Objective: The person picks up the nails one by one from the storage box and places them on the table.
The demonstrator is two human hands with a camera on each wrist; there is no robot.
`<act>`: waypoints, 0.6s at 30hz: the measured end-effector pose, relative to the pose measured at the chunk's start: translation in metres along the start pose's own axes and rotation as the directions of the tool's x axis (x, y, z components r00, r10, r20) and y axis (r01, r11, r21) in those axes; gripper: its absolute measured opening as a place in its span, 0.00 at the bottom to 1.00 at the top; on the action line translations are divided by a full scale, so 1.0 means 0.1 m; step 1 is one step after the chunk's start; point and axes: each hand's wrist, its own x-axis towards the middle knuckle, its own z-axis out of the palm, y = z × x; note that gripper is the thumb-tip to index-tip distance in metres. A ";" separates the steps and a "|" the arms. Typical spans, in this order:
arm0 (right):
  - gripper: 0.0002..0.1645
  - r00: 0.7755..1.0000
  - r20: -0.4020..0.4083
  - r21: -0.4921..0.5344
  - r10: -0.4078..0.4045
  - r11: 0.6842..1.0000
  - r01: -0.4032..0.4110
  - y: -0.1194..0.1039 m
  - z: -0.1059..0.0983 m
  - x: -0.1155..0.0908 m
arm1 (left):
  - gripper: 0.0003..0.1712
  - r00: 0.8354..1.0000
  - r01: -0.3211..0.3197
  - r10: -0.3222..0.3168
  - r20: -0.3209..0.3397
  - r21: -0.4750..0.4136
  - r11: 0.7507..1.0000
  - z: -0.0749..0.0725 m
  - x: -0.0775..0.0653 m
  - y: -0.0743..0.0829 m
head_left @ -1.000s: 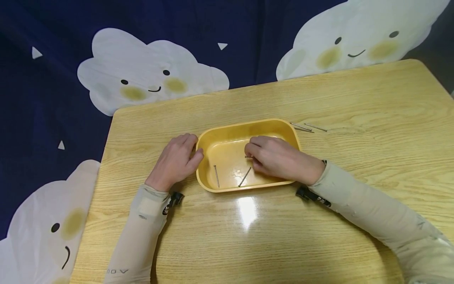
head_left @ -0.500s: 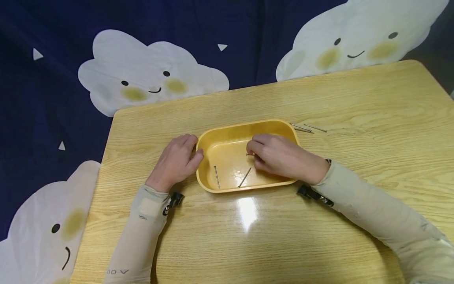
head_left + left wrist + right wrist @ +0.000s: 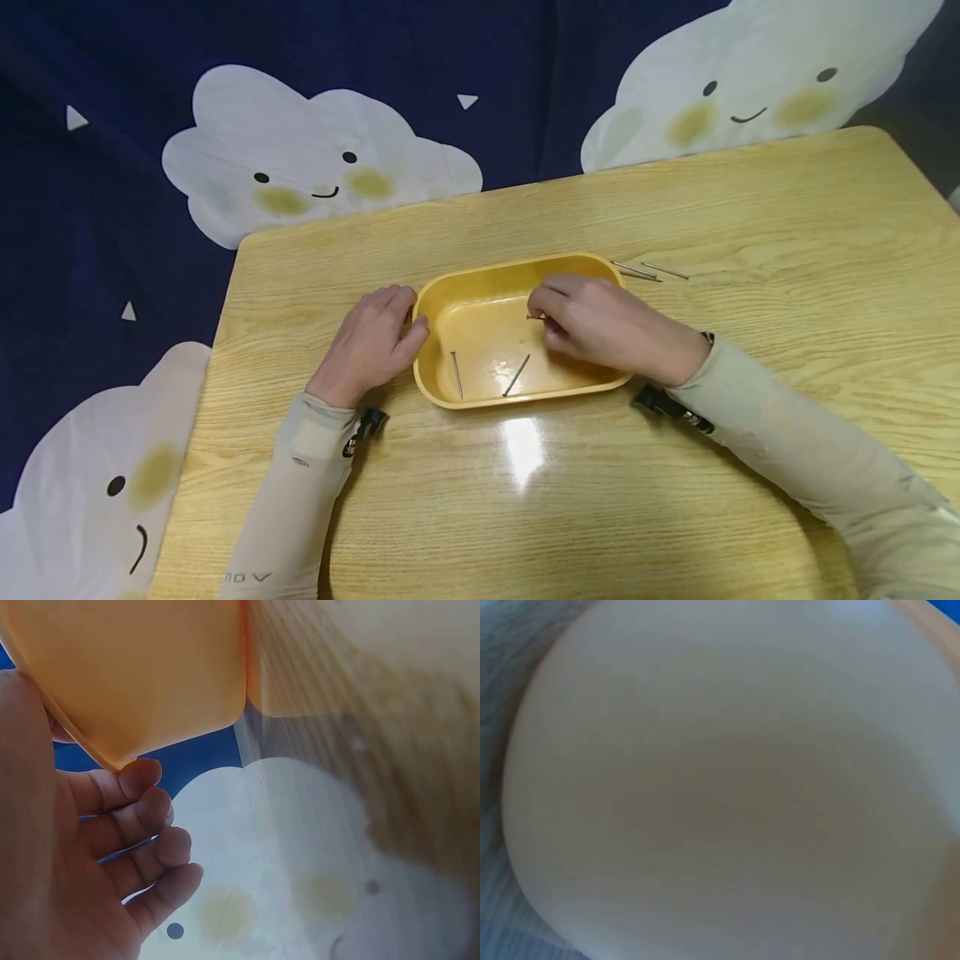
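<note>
A yellow plastic tray (image 3: pixel 480 402) lies on the table in the head view. My left hand (image 3: pixel 369 343) grips its left end, thumb over the rim and fingers along the outside; in the left wrist view the curled fingers (image 3: pixel 154 817) touch the rim's corner. Over the tray's right half, my right hand (image 3: pixel 588 321) pinches a nail, of which only the head end (image 3: pixel 533 317) shows. On the tray floor lie two more nails, one at the left (image 3: pixel 457 375) and one nearer the middle (image 3: pixel 516 375). The right wrist view is filled by blurred, close skin.
Several loose nails (image 3: pixel 664 271) lie on the wooden table (image 3: pixel 525 517) just beyond the tray's right end. Behind the table hangs a dark blue cloth (image 3: pixel 375 42) printed with smiling clouds.
My right hand has risen slightly and shifted a little right and away from me with the pinched nail. The left hand, the tray and the other nails stay put.
</note>
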 end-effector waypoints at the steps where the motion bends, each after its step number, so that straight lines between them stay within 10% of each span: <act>1: 0.08 1.000 -0.007 0.001 -0.002 1.000 0.002 0.00 -0.01 0.00 | 0.13 1.000 0.002 -0.002 0.000 0.000 1.000 0.00 0.00 0.00; 18: 0.09 0.998 -0.056 0.010 0.001 1.000 0.000 0.07 -0.14 -0.02 | 0.12 1.000 -0.001 0.001 -0.009 -0.011 1.000 0.00 0.00 0.00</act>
